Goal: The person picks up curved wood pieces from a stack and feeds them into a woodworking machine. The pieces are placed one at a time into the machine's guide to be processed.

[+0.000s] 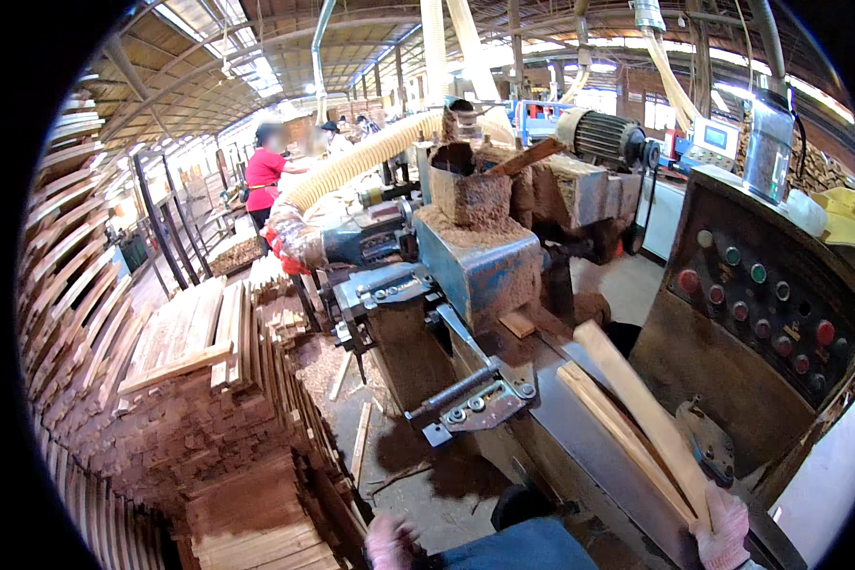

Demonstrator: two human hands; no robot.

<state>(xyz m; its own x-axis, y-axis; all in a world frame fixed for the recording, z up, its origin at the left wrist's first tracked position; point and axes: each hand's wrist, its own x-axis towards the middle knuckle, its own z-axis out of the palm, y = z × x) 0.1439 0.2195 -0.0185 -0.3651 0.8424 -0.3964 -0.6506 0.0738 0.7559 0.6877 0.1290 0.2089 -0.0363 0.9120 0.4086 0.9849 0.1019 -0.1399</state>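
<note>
1. In the head view, two hands, two long wooden strips and one short wood block (518, 325) are counted at the machine.
2. The near end of the right strip (641, 408) is gripped by the closed fingers of the right hand (722, 527); whether the left strip (622, 437) is also held cannot be told.
3. The left hand (392, 543) is blurred and partly cut off at the lower edge; how far it is open cannot be told.
4. Both strips are pale, narrow and straight-edged, and are seen side by side over the metal bed (579, 418).
5. The blue housing (480, 271) is coated with sawdust; one button panel (760, 304) is placed to the right.
6. Stacked timber (190, 332) is seen at left, and the floor (389, 446) is littered with shavings.
</note>
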